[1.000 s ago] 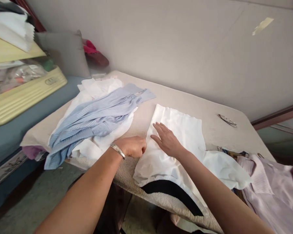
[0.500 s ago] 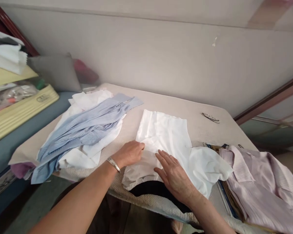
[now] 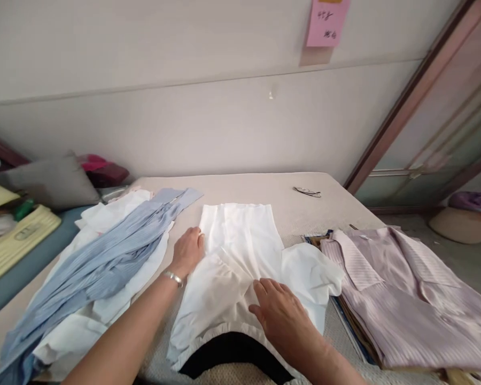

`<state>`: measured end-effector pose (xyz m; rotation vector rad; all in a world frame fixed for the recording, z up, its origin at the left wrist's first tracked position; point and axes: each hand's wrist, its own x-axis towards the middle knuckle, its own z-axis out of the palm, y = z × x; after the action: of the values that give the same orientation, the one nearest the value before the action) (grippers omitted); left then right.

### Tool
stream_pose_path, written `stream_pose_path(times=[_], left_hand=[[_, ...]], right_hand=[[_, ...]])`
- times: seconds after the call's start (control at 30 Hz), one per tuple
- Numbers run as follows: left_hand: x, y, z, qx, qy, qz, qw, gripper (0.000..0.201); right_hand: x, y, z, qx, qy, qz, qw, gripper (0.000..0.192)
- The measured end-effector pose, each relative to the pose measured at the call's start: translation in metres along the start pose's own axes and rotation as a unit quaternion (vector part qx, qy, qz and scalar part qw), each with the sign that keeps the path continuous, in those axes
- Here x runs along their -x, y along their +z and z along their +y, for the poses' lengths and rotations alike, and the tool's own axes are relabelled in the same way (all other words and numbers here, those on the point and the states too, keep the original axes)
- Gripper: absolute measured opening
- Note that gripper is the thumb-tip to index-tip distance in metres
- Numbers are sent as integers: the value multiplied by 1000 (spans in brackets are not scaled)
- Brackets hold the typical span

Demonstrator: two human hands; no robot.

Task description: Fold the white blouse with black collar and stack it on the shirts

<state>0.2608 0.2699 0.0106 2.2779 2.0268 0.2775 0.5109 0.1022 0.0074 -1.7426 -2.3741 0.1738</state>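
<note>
A white garment lies on the padded table in front of me, folded narrow at its far end, with a gathered edge and a black band at its near end. One puffy part, like a sleeve, spreads out to the right. At the garment's left edge, my left hand is closed with the fabric at its fingertips; a silver bracelet circles the wrist. My right hand rests on the lower right of the garment, fingers stretched out flat over the wrinkled cloth.
To the left lies a pile with a blue striped garment over white cloth. A lilac striped shirt tops a folded stack at the right. Eyeglasses sit near the table's back edge, before the wall. A yellow container stands far left.
The view has turned right and tilted up. My left hand has moved farther up the garment to its left edge. The right hand stays on the fabric, and the near gathers now look more spread.
</note>
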Motion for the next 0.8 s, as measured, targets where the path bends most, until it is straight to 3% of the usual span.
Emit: stream_pose_path(times=[0.07, 0.17, 0.3, 0.47, 0.6, 0.7, 0.8], left_hand=[[-45, 3, 2, -17, -64, 4, 998, 25], [-106, 20, 4, -26, -110, -1, 994, 28], [-150, 46, 0, -30, -124, -2, 992, 28], [-163, 57, -14, -44, -134, 16, 990, 28], [-159, 57, -9, -63, -123, 59, 989, 36], [-153, 66, 0, -87, -5, 86, 992, 45], [-150, 85, 2, -94, 87, 40, 991, 58]], right_hand=[[7, 11, -2, 23, 7, 5, 1000, 20], [14, 32, -3, 52, 12, 21, 998, 31], [12, 55, 1, 76, -10, 39, 996, 44], [8, 74, 5, 104, -16, 73, 992, 32], [8, 77, 2, 118, 10, 88, 989, 32], [9, 79, 0, 126, 7, 112, 986, 31], [11, 85, -2, 130, -17, 143, 981, 34]])
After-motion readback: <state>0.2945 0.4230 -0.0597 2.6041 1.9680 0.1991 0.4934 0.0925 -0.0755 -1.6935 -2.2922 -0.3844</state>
